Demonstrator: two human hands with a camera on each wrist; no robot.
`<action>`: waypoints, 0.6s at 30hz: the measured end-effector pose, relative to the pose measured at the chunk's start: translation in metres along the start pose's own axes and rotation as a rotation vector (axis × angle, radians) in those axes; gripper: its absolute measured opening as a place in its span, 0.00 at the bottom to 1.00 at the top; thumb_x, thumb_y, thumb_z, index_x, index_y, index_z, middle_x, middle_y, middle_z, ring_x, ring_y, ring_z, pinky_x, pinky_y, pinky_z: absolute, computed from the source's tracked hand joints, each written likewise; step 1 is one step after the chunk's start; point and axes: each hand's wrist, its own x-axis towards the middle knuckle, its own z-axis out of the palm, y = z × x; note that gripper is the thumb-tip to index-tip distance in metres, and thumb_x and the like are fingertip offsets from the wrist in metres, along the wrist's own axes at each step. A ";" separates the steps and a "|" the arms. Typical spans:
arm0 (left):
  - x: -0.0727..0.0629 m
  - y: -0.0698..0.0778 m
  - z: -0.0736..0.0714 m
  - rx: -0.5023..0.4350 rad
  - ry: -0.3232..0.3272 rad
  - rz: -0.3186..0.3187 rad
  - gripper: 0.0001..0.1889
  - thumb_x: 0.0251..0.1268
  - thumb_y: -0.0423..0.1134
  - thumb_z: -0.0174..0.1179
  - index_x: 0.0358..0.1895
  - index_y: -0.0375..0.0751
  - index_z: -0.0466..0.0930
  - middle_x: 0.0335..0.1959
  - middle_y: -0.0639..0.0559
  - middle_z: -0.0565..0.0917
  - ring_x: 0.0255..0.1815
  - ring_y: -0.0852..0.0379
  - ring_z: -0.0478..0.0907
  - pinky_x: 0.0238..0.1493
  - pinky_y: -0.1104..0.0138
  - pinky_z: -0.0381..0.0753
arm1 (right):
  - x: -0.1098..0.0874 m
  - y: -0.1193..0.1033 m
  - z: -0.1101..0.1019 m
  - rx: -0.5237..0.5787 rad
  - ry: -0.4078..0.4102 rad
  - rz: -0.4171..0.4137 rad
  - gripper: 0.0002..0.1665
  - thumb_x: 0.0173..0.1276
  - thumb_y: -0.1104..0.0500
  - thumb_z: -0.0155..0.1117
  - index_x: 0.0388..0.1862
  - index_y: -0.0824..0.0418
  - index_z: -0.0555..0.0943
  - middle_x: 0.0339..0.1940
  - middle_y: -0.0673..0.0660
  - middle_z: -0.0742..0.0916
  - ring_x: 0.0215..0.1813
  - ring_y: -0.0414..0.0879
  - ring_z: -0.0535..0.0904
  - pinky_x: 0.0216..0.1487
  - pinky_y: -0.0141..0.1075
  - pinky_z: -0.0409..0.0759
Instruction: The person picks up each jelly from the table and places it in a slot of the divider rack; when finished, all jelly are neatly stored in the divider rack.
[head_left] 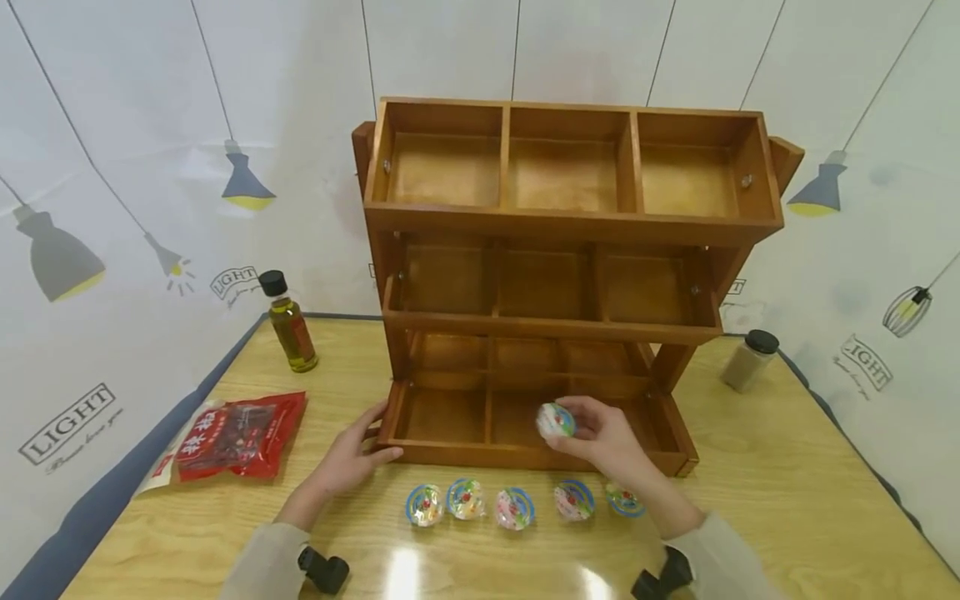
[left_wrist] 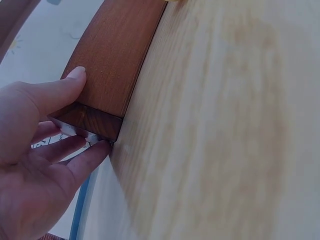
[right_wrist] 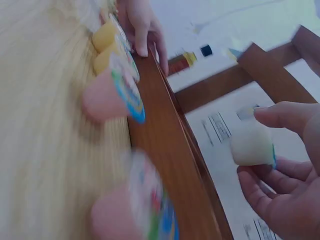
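Observation:
My right hand [head_left: 611, 437] pinches a small jelly cup [head_left: 555, 421] with a printed lid, above the front of the bottom tier of a brown wooden three-tier rack [head_left: 540, 457]. The right wrist view shows this cup as whitish [right_wrist: 251, 144], held between thumb and fingers. At the rack's front left corner, my left hand [head_left: 348, 457] grips the bottom tier. Its thumb [left_wrist: 70, 90] lies on the front board and the other fingers are at the end face. Several more jelly cups [head_left: 514, 508], pink and yellow, stand in a row before the rack.
On the left of the table lies a red packet [head_left: 240, 435] of dried chillies, with a dark-capped oil bottle [head_left: 292, 333] behind it. A black-lidded jar [head_left: 748, 362] stands right of the rack. Behind everything hangs a lamp-printed white sheet [head_left: 315, 167].

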 end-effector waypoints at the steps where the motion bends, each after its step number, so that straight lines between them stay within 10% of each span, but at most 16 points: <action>1: 0.000 0.000 -0.001 0.002 -0.001 0.001 0.39 0.55 0.41 0.60 0.68 0.39 0.50 0.65 0.36 0.60 0.60 0.36 0.65 0.55 0.54 0.73 | 0.011 -0.004 0.010 -0.009 -0.023 0.014 0.29 0.51 0.60 0.69 0.52 0.67 0.72 0.44 0.65 0.81 0.40 0.41 0.79 0.40 0.28 0.80; 9: 0.002 0.002 -0.001 0.003 -0.004 -0.017 0.39 0.55 0.44 0.60 0.68 0.41 0.50 0.66 0.37 0.59 0.60 0.36 0.64 0.55 0.55 0.73 | 0.078 -0.023 0.083 -0.104 -0.145 0.124 0.31 0.47 0.56 0.71 0.52 0.63 0.74 0.44 0.58 0.81 0.43 0.46 0.77 0.40 0.34 0.78; 18: 0.000 0.002 0.000 -0.019 0.010 -0.030 0.39 0.55 0.42 0.61 0.68 0.41 0.51 0.66 0.38 0.60 0.60 0.37 0.65 0.55 0.55 0.73 | 0.106 -0.019 0.129 -0.239 -0.137 0.208 0.33 0.43 0.60 0.73 0.51 0.67 0.75 0.44 0.60 0.82 0.41 0.49 0.76 0.39 0.36 0.78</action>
